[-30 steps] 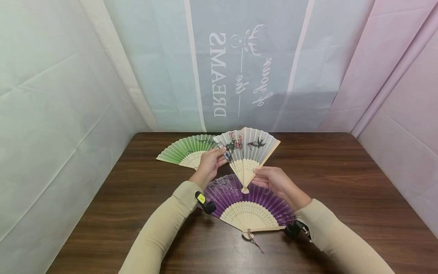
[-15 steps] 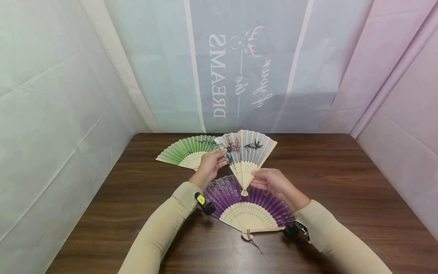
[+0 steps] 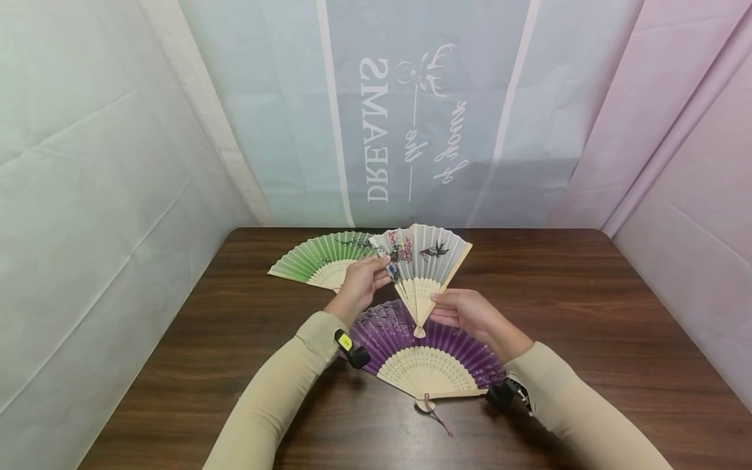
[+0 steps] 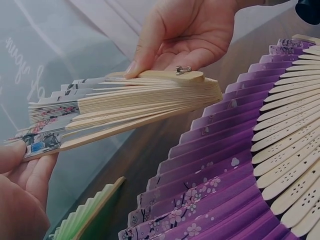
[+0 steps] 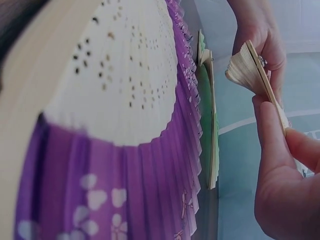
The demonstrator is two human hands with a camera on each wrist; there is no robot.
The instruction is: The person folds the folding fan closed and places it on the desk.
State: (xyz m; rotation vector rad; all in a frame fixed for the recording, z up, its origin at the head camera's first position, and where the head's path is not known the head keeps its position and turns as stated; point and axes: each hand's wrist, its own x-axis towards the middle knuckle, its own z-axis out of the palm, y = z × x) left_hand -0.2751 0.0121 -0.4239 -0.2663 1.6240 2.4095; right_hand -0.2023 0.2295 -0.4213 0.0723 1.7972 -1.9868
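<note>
Both hands hold a white folding fan (image 3: 431, 251) printed with pink blossoms and a dark bird, partly spread, its pivot end pointing toward the person. My left hand (image 3: 361, 282) pinches its left edge near the leaf. On the other side my right hand (image 3: 470, 310) pinches the right guard stick between thumb and fingers. In the left wrist view the ribs of the white fan (image 4: 145, 95) show edge-on, bunched close at the pivot. Beneath it a purple fan (image 3: 388, 333) with pale pierced ribs lies spread on the table, a purple tassel cord (image 3: 437, 418) at its pivot.
A green fan (image 3: 308, 254) lies spread at the back left of the brown wooden table (image 3: 558, 287), partly behind the left hand. A printed grey-blue cloth (image 3: 429, 130) hangs past the far edge, with pale cloth walls at both sides.
The white fan's right edge has shifted slightly leftward and its top has dropped a little, so its spread looks somewhat narrower. Both hands keep their grip; the purple and green fans stay put.
</note>
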